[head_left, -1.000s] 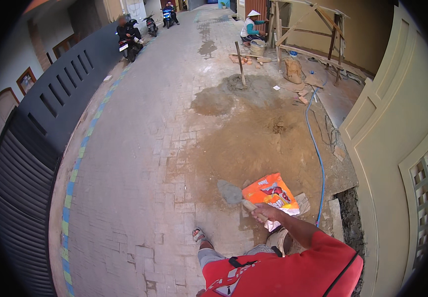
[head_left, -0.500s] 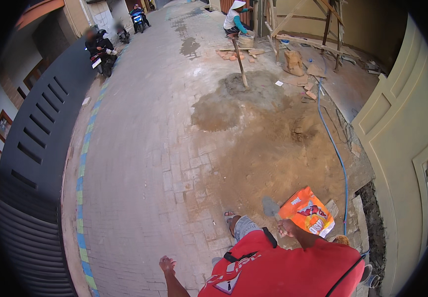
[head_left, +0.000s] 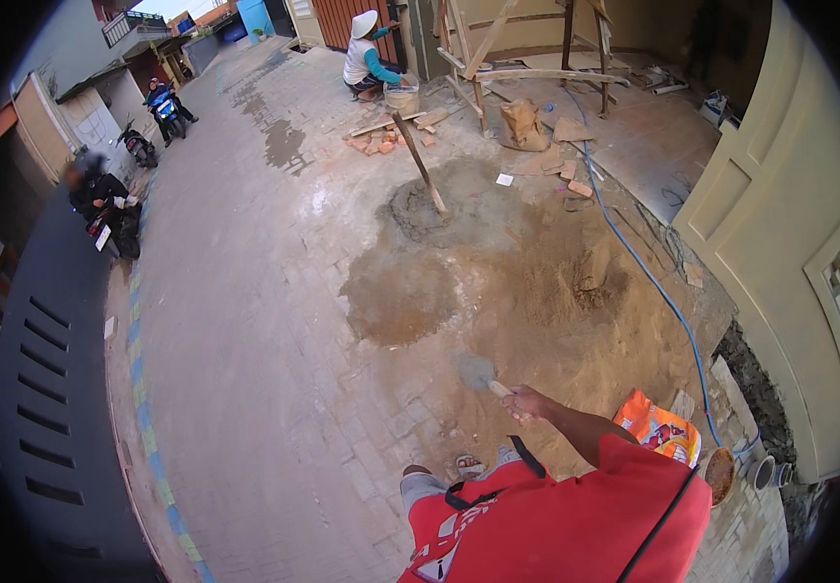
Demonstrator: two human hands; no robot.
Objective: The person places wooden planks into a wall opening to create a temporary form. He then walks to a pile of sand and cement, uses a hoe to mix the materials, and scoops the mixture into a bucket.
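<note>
My right hand [head_left: 527, 403] is closed around the handle of a trowel [head_left: 478, 371]. The grey blade points left and away from me, over the lower edge of the spread sand [head_left: 536, 335]. Close by my right arm, an orange bag [head_left: 655, 426] lies partly covered by my red shirt. Beyond the trowel is a damp, sandy patch [head_left: 400, 296], and past it a grey wet mortar heap [head_left: 429, 206] with a long wooden handle [head_left: 420, 163] standing slanted in it. My left hand is out of the picture.
A blue hose [head_left: 655, 277] runs along the right, beside a cream gate [head_left: 770, 194]. A bucket [head_left: 720, 474] stands near my right side. Farther off, a person in a white hat [head_left: 365, 60] crouches by a pail [head_left: 402, 98]. Two people sit on motorbikes at left.
My right hand has swung the trowel forward and left, away from the orange bag. My left hand has left the picture. The view has turned and shifted.
</note>
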